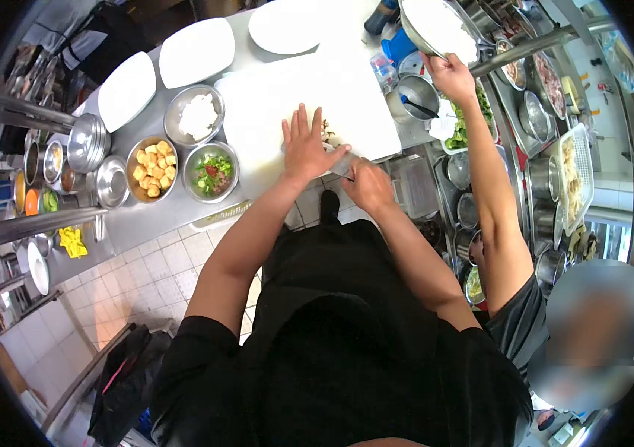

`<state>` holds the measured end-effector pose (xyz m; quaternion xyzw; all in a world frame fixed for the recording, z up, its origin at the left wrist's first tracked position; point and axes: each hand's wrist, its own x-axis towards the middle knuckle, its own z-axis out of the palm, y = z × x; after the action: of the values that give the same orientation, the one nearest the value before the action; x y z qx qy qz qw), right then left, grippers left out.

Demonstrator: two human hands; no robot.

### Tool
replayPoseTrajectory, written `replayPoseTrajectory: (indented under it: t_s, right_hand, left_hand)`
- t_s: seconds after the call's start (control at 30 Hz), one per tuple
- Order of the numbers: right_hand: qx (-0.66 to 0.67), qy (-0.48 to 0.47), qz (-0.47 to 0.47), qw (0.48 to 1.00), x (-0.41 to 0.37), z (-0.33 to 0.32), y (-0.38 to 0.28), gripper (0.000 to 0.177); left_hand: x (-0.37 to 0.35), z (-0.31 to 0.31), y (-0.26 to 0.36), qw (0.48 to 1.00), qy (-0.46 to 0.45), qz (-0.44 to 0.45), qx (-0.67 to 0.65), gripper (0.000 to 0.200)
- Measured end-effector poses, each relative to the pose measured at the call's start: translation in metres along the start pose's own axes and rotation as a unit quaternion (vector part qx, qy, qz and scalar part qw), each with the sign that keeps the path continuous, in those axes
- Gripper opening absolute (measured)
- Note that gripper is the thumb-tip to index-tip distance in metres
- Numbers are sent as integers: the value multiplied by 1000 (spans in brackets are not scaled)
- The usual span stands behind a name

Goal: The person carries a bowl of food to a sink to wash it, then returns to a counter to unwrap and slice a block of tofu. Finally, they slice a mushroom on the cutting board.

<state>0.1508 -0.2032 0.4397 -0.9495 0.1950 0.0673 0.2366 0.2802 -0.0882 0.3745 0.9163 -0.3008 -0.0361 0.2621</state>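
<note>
On the white cutting board (365, 97), my left hand (306, 145) is spread with its fingers stretched out, its thumb by the blade of a knife (342, 165). My right hand (368, 185), at the board's front edge, is closed around the knife's handle. Small brown chopped pieces (326, 131) lie beside my left fingers; part of them is hidden by the hand. Whether my left palm presses on the blade cannot be made out.
Left of the board stand metal bowls of golden cubes (154, 170), chopped greens (212, 173) and white food (196, 117). White plates (196, 52) line the back. At right, a co-worker's hand (451, 78) grips a large bowl (436, 26); that arm reaches alongside me.
</note>
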Motion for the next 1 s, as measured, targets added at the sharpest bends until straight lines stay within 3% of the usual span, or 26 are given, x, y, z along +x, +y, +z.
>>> replayPoseTrajectory:
  t_s: [0.27, 0.33, 0.37, 0.43, 0.53, 0.63, 0.7, 0.87, 0.97, 1.0]
  right_hand:
    - [-63, -76, 73, 992, -36, -47, 30, 27]
    - [55, -41, 96, 993, -44, -51, 50, 27]
    - [107, -1, 65, 992, -44, -49, 60, 25]
    - [137, 31, 52, 989, -29, -28, 71, 28]
    - [155, 55, 55, 985, 4, -7, 62, 37]
    - [143, 16, 94, 985, 17, 13, 43, 36]
    - [169, 11, 3, 986, 11, 26, 36, 38]
    - [133, 55, 4, 990, -8, 20, 17, 40]
    - [72, 53, -3, 996, -15, 4, 13, 42]
    - [40, 39, -12, 998, -16, 1, 14, 44]
  left_hand:
    - [16, 11, -47, 999, -19, -23, 34, 99]
    - [16, 8, -55, 998, 42, 39, -33, 73]
    - [15, 8, -58, 998, 40, 39, -32, 73]
    - [13, 10, -63, 979, 119, 102, -132, 37]
    - [11, 12, -66, 974, 152, 79, -145, 20]
    - [8, 3, -67, 967, 158, 36, -199, 20]
    - [8, 1, -71, 966, 160, 49, -196, 20]
    - [12, -11, -71, 959, 183, 47, -209, 27]
    - [18, -26, -48, 973, 138, 41, -183, 41]
    - [19, -28, -38, 994, 51, 49, -85, 53]
